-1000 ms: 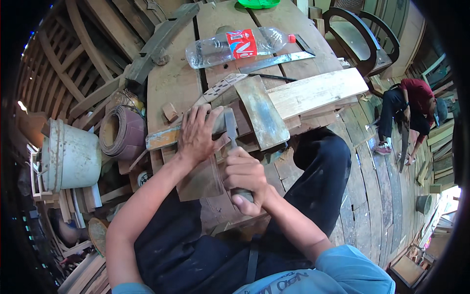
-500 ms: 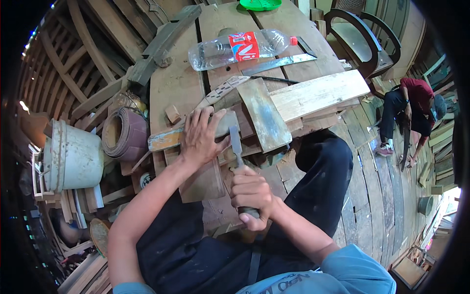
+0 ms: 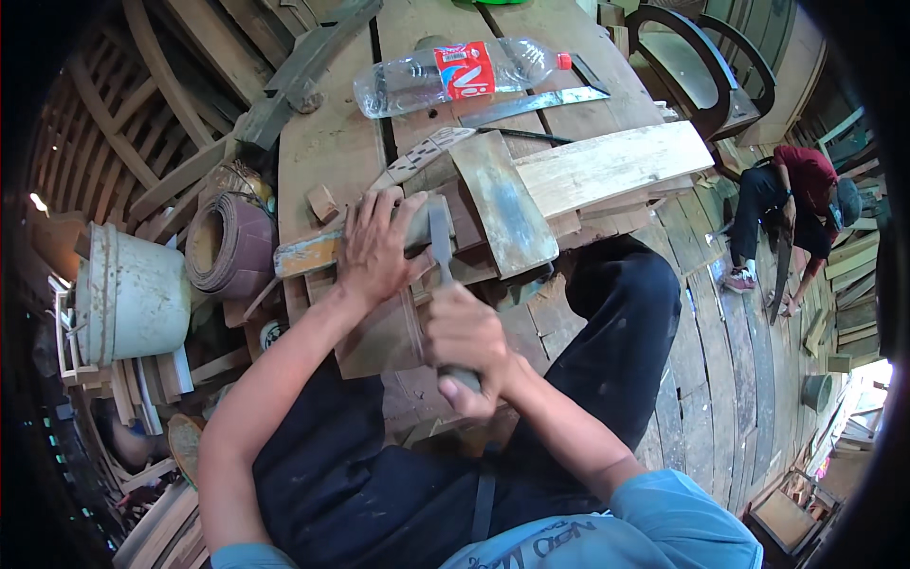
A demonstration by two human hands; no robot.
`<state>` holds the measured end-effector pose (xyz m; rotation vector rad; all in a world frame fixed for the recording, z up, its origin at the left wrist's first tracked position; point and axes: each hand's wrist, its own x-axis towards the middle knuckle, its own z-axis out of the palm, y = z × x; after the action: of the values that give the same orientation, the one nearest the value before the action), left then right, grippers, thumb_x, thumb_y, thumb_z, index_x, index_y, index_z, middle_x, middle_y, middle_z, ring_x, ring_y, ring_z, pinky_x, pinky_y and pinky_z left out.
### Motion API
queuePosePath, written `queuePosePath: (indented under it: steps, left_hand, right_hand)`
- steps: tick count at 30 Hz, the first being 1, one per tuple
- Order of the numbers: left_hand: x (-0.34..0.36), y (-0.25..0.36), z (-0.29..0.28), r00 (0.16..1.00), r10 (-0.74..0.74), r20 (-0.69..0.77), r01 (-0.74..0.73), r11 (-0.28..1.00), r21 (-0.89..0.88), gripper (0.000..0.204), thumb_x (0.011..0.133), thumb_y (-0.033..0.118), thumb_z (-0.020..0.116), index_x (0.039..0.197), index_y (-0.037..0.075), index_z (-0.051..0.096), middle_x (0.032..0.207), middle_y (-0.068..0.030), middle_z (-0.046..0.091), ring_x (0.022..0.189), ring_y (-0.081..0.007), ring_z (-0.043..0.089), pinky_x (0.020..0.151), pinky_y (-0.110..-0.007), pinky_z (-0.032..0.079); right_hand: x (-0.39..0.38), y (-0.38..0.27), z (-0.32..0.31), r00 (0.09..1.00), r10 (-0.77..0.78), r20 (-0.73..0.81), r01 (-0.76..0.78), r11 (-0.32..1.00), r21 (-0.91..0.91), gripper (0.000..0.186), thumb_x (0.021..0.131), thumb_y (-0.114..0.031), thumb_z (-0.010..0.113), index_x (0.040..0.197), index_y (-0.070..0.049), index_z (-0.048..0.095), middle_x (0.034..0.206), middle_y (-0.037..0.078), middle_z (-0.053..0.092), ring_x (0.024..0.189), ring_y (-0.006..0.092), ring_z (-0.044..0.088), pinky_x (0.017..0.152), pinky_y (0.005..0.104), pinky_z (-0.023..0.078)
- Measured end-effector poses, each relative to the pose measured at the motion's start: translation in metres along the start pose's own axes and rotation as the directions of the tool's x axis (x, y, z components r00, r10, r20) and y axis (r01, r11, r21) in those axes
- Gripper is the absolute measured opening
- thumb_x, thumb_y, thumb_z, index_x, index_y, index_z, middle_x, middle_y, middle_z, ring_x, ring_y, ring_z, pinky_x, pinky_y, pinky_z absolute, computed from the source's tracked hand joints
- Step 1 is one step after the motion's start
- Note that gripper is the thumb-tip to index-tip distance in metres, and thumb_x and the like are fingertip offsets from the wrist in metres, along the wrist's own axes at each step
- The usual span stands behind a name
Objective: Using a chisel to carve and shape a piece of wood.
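My right hand (image 3: 464,337) is wrapped around the handle of a chisel (image 3: 440,235), thumb toward the butt end. Its flat metal blade points away from me and lies against the right end of a long narrow block (image 3: 308,256). That block is greyish on its right part and worn orange and pale blue at its left end. Over its middle lies my left hand (image 3: 374,247), fingers bent across the top and thumb along the near side, holding it down. Just right of the blade, a blue-stained board (image 3: 509,204) lies aslant. The contact under the chisel's edge is hard to make out.
Behind my hands, a clear plastic bottle (image 3: 408,85) and a metal square (image 3: 536,104) lie on the plank bench (image 3: 318,161). A pale plank (image 3: 616,169) extends right. Left stand a white bucket (image 3: 147,294) and a purple roll (image 3: 232,247). A person (image 3: 806,190) crouches at right.
In the picture, my right hand and the chisel have shifted up and left, the blade slanting more. The whole bench view has also slid slightly up and left. My left hand keeps its hold.
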<state>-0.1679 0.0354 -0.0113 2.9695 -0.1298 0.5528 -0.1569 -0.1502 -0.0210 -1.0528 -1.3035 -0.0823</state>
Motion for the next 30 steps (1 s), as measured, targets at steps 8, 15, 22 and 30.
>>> queuePosePath:
  steps: [8,15,22,30]
  left_hand:
    - [0.000,0.000,-0.002,1.000,-0.016,0.010,0.015,1.000,0.025,0.061,0.077,0.041,0.074,0.126,0.010,0.054,0.112,-0.0128,0.052,0.107,-0.0342,0.050,0.093,-0.046,0.041]
    - [-0.002,0.001,0.001,0.999,-0.033,0.018,0.033,0.999,-0.009,0.062,0.073,0.034,0.076,0.127,0.011,0.054,0.114,-0.0128,0.052,0.108,-0.0344,0.050,0.094,-0.046,0.040]
    - [-0.003,0.000,0.004,1.000,-0.018,-0.008,0.018,1.000,0.023,0.063,0.080,0.049,0.069,0.128,0.011,0.054,0.113,-0.0141,0.052,0.108,-0.0354,0.050,0.093,-0.047,0.040]
    - [0.000,-0.002,0.003,1.000,-0.018,0.001,0.018,1.000,0.026,0.062,0.078,0.046,0.070,0.127,0.010,0.055,0.113,-0.0134,0.052,0.107,-0.0351,0.050,0.092,-0.047,0.041]
  right_hand:
    - [0.004,0.004,0.000,0.999,-0.028,-0.020,0.028,0.999,0.023,0.028,0.061,-0.028,0.059,0.060,-0.006,0.041,0.061,0.008,0.034,0.058,0.0291,0.041,0.064,0.0407,0.036]
    - [0.001,-0.001,-0.002,1.000,-0.021,0.013,0.021,1.000,-0.003,0.027,0.060,-0.026,0.059,0.060,-0.006,0.042,0.061,0.008,0.034,0.058,0.0298,0.041,0.063,0.0420,0.036]
    - [-0.013,-0.014,0.000,1.000,-0.007,0.022,0.007,1.000,0.002,0.030,0.068,-0.034,0.053,0.063,-0.004,0.052,0.059,0.007,0.041,0.056,0.0282,0.043,0.064,0.0410,0.036]
    - [-0.016,-0.013,0.002,1.000,0.009,0.024,-0.010,1.000,0.030,0.028,0.058,-0.027,0.059,0.062,-0.006,0.041,0.061,0.008,0.034,0.059,0.0291,0.040,0.064,0.0417,0.036]
